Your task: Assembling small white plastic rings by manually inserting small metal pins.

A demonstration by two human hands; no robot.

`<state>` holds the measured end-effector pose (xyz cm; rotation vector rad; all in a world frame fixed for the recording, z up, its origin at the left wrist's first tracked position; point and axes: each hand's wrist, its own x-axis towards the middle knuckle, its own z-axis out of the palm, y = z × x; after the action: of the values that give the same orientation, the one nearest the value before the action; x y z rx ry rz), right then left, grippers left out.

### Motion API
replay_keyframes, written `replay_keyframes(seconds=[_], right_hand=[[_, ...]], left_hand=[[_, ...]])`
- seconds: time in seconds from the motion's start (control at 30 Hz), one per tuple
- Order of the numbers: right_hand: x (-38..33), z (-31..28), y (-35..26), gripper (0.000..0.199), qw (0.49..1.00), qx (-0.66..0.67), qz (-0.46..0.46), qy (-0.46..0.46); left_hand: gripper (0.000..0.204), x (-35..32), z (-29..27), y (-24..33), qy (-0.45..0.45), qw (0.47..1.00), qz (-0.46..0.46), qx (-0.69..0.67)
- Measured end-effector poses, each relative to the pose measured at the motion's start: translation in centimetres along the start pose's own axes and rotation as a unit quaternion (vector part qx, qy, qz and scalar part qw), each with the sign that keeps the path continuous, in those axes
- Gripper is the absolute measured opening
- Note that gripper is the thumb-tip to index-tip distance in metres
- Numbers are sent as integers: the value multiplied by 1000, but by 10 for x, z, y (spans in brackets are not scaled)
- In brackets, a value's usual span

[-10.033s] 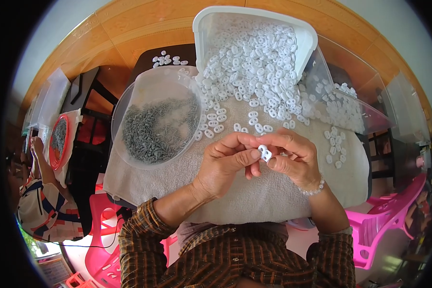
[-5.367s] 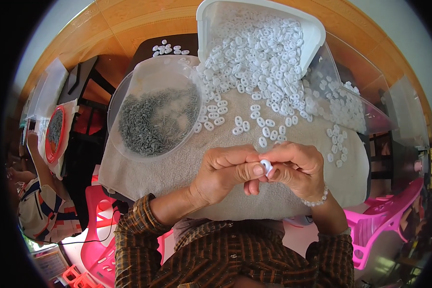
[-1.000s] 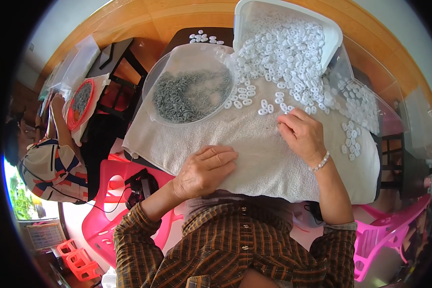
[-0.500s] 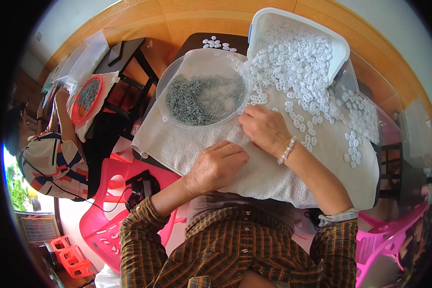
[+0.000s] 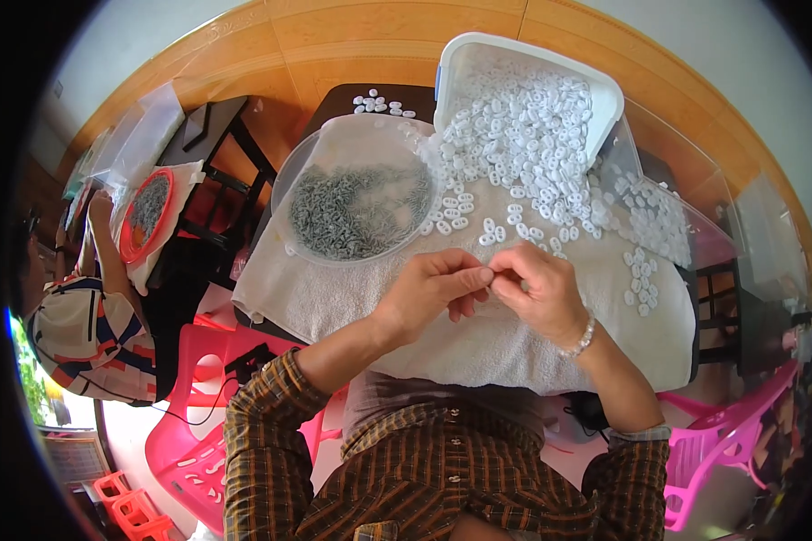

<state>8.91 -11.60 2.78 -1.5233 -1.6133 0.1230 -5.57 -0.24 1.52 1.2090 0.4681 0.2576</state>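
Note:
My left hand (image 5: 438,287) and my right hand (image 5: 539,290) meet fingertip to fingertip above the towel (image 5: 352,302). Both are pinched closed; whatever lies between the fingers is too small or hidden to name. Beyond my left hand sits a round clear tray (image 5: 282,194) holding a heap of small grey screws (image 5: 325,212). Loose white oval pieces with two holes (image 5: 487,236) lie on the towel just past my right hand. Many more white pieces (image 5: 523,135) spill out of a tipped white bin (image 5: 609,108) behind them.
A clear plastic box (image 5: 686,216) with more white pieces stands at the right. A small group of white pieces (image 5: 383,104) lies at the table's back edge. On the left, another person (image 5: 99,316) sits by a red tray (image 5: 140,239). Pink chairs (image 5: 194,442) flank me.
My right hand has drawn back from the white pieces beside the tray. My left hand has risen to the right, and the two hands now touch. The view has shifted slightly.

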Motion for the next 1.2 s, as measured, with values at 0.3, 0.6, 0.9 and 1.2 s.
replay_keyframes(seconds=[0.3, 0.6, 0.9, 1.2], right_hand=[[-5, -36, 12, 11, 995, 54, 30, -85], [65, 2, 99, 10, 989, -147, 9, -2], [114, 26, 119, 7, 945, -307, -67, -93], [87, 2, 87, 8, 969, -238, -3, -63]], left_hand=[[7, 37, 8, 10, -139, 974, -177, 17], [0, 47, 12, -8, -131, 991, -32, 3], [3, 47, 8, -9, -178, 983, -47, 12], [2, 51, 2, -10, -138, 989, -23, -39]])
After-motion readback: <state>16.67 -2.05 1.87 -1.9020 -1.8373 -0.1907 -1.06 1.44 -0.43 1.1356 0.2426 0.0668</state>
